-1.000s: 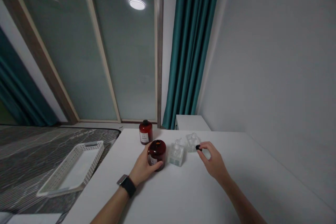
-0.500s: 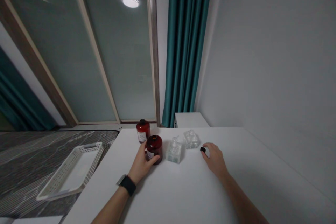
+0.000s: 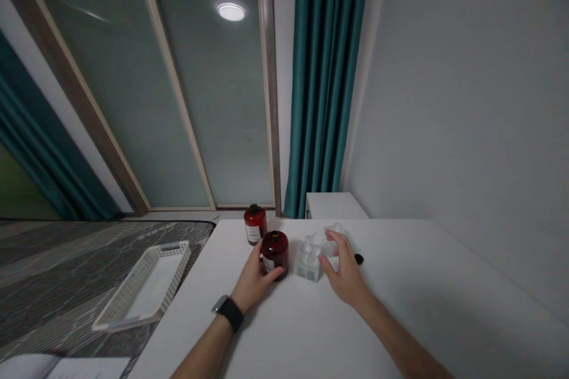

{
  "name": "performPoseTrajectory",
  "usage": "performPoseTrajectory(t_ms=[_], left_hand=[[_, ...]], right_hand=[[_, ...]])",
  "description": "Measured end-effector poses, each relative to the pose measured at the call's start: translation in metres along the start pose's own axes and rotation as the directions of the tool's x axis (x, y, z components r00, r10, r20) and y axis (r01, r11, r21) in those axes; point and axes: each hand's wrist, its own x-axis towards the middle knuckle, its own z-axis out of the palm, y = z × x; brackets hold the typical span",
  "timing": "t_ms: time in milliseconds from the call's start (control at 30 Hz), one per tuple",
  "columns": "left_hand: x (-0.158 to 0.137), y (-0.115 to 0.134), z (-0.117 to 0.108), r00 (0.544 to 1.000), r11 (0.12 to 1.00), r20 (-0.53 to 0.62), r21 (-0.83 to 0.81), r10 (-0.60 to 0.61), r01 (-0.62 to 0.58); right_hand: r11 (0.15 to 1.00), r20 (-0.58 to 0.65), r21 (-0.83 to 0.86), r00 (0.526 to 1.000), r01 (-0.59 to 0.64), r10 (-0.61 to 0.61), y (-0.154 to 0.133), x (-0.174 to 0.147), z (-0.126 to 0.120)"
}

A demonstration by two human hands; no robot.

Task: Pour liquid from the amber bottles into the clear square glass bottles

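My left hand (image 3: 254,277), with a dark watch on its wrist, is wrapped round a dark red bottle (image 3: 276,249) that has a white label and an open neck. Just behind stands a similar red bottle (image 3: 255,226) with a black cap on. My right hand (image 3: 344,272) is open, thumb and fingers apart, close to the right side of a clear square pump bottle (image 3: 307,260); whether it touches is unclear. Partly behind those fingers is another clear bottle (image 3: 338,228). A small black cap (image 3: 358,259) lies on the table right of my right hand.
The white table (image 3: 293,331) runs along a grey wall at right. Lower left, a white perforated basket (image 3: 171,284) sits on a dark striped surface (image 3: 57,284), with an open book (image 3: 84,367) nearer me. A low white cabinet (image 3: 335,206) stands beyond the table.
My right hand has let go of the black cap, now on the table, and moved left to the clear pump bottle. My left hand keeps hold of the red bottle. The view has shifted slightly left.
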Motion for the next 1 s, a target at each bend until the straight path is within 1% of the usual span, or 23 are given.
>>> performPoseTrajectory(t_ms=[100,200,267,367,433,500,533,567,633,667,700,733,767,800,833,900,933,1000], left_hand=[[-0.001,-0.001,0.001,1.000,1.000,-0.019,0.023,0.003,-0.002],[-0.001,-0.002,0.003,0.998,0.998,-0.060,0.059,0.011,-0.008],[0.001,-0.003,0.006,0.997,0.998,-0.081,0.067,0.003,0.003],[0.005,-0.005,0.012,0.994,0.998,-0.108,0.060,-0.018,0.025],[0.007,-0.005,0.013,0.992,0.998,-0.127,0.065,-0.006,0.014],[0.005,-0.001,0.011,0.982,0.992,-0.179,0.122,0.053,-0.032],[0.003,0.002,0.008,0.971,0.983,-0.216,0.172,0.107,-0.070],[-0.001,0.007,0.005,0.950,0.965,-0.262,0.238,0.172,-0.109],[-0.010,0.018,-0.002,0.895,0.910,-0.299,0.353,0.331,-0.218],[-0.015,0.024,-0.004,0.875,0.883,-0.282,0.382,0.394,-0.274],[-0.019,0.030,-0.003,0.866,0.859,-0.226,0.381,0.445,-0.342],[-0.024,0.034,-0.001,0.867,0.844,-0.140,0.346,0.478,-0.409],[-0.027,0.038,0.003,0.879,0.847,-0.052,0.299,0.474,-0.439],[-0.030,0.040,0.008,0.897,0.866,0.008,0.255,0.443,-0.430],[-0.031,0.041,0.015,0.918,0.893,0.035,0.222,0.394,-0.391],[-0.033,0.040,0.028,0.960,0.945,0.007,0.175,0.279,-0.276],[-0.033,0.038,0.034,0.971,0.960,-0.002,0.148,0.239,-0.236],[-0.032,0.034,0.040,0.981,0.976,0.023,0.102,0.192,-0.194]], right_hand=[[0.997,0.009,0.063,0.999,-0.034,0.034,-0.005,0.005,0.015],[0.986,0.029,0.107,0.992,-0.127,0.124,-0.004,-0.001,0.030],[0.973,0.064,0.129,0.981,-0.190,0.184,0.000,-0.008,0.037],[0.946,0.142,0.165,0.956,-0.279,0.257,0.008,-0.013,0.039],[0.932,0.186,0.184,0.942,-0.313,0.280,0.012,-0.013,0.036],[0.921,0.224,0.202,0.931,-0.334,0.289,0.013,-0.012,0.030],[0.914,0.252,0.211,0.923,-0.347,0.292,0.013,-0.012,0.027],[0.905,0.287,0.220,0.911,-0.365,0.297,0.011,-0.013,0.023],[0.877,0.374,0.243,0.874,-0.414,0.310,0.007,-0.015,0.017],[0.862,0.421,0.258,0.853,-0.437,0.307,0.005,-0.016,0.014],[0.848,0.469,0.275,0.833,-0.453,0.293,0.002,-0.017,0.012],[0.838,0.508,0.289,0.817,-0.462,0.275,0.000,-0.018,0.010],[0.835,0.538,0.297,0.803,-0.463,0.255,-0.001,-0.019,0.008],[0.838,0.563,0.295,0.792,-0.459,0.236,-0.002,-0.019,0.007],[0.845,0.585,0.286,0.781,-0.452,0.220,-0.003,-0.018,0.006],[0.859,0.616,0.265,0.762,-0.439,0.199,-0.004,-0.016,0.003],[0.864,0.628,0.256,0.754,-0.434,0.192,-0.004,-0.015,0.002],[0.872,0.645,0.245,0.743,-0.423,0.180,-0.004,-0.014,0.000]])
